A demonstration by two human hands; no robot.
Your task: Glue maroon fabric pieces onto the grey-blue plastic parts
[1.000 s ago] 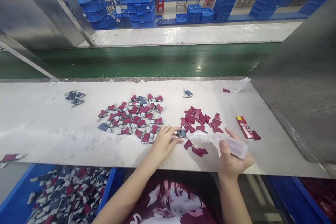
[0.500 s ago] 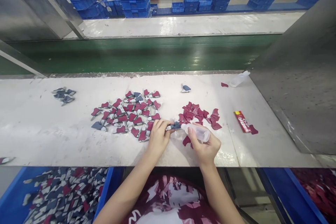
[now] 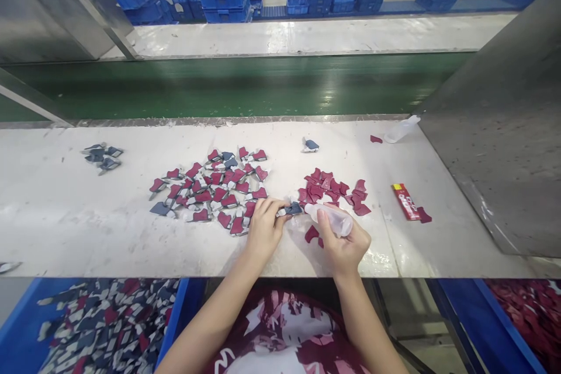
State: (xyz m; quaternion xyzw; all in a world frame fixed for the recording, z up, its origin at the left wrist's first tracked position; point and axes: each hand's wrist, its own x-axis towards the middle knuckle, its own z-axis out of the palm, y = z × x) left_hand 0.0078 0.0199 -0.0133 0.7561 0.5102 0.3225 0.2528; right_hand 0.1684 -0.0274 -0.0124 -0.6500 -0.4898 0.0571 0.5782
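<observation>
Between the fingertips of my left hand (image 3: pixel 265 227) is a small dark blue and grey moulded piece (image 3: pixel 293 208), held just above the white table. My right hand (image 3: pixel 344 242) grips a translucent squeeze bottle (image 3: pixel 335 221), its nozzle pointing left at the piece, very close to it; whether they touch I cannot tell. Left of my left hand spreads a group of grey pieces with maroon tops (image 3: pixel 219 193). Beyond and beside the bottle lies a loose pile of flat maroon pieces (image 3: pixel 316 191), partly hidden by my right hand.
A second translucent bottle (image 3: pixel 401 130) lies at the far right, and a red packet (image 3: pixel 405 202) nearer. Several blue-grey pieces (image 3: pixel 103 156) sit at the left. Below the table edge are blue bins (image 3: pixel 186 310) of parts. Behind runs a green belt (image 3: pixel 245 87); a metal panel (image 3: pixel 504 146) bounds the right.
The bottle's nozzle has drawn slightly right, away from the dark blue piece. My left hand stays in place with the piece. The whole view has shifted a little.
</observation>
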